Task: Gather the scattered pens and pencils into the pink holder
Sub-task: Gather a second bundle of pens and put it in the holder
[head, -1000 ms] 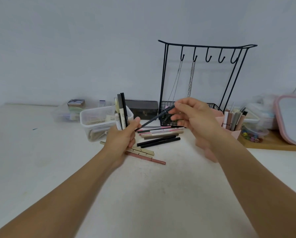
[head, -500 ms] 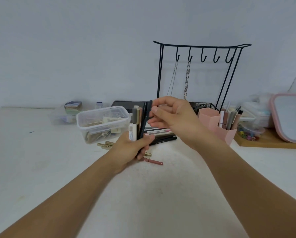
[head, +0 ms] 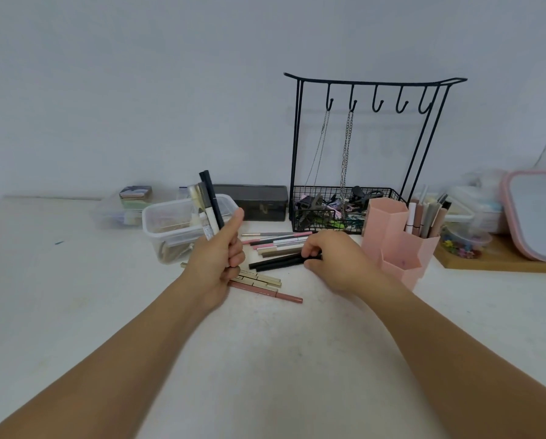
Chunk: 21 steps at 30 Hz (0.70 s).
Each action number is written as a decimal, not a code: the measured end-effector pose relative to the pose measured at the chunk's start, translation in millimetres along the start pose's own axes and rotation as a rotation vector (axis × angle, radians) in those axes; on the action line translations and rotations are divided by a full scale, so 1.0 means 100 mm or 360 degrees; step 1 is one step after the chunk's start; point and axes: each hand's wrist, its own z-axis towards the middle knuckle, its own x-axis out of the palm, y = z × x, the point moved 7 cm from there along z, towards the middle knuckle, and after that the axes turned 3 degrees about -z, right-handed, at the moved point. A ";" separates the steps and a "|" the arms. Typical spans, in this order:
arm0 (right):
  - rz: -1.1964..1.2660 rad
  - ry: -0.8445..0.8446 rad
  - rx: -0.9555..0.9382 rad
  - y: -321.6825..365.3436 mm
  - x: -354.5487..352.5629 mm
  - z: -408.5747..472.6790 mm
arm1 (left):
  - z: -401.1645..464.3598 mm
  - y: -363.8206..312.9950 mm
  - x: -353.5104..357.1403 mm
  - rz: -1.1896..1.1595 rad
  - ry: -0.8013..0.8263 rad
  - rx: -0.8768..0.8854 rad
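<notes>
Left hand (head: 216, 259) clenched around an upright bundle of pens (head: 209, 205), thumb up, raised above the white table (head: 265, 359). Right hand (head: 335, 259) down on table, fingers pinching the end of a black pen (head: 276, 263) lying flat in the scattered pile (head: 274, 245). Pink holder (head: 398, 245) just right of right hand, some pens standing in its rear compartment. Gold and pink pencils (head: 262, 285) lying below left hand.

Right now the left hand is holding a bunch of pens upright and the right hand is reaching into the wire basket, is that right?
Not quite. The left hand does hold a bunch of pens upright, but the right hand is not in the wire basket. The head view shows it down on the table, fingers closing on the black pens lying there, in front of the basket.
</notes>
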 end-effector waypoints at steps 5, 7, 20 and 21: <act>-0.0082 0.0110 0.0003 0.01 0.02 0.00 | 0.03 0.03 -0.04 0.0013 -0.0048 -0.0025; 0.0026 0.0094 0.0010 0.01 -0.01 0.00 | 0.02 0.03 -0.03 0.0035 -0.0035 -0.0016; 0.1167 0.0415 -0.0070 0.50 -0.31 -0.15 | -0.05 0.00 0.16 -0.0003 0.0256 0.0129; 0.1227 0.0454 -0.0077 0.54 -0.29 -0.17 | -0.06 0.00 0.18 -0.0020 0.0295 0.0133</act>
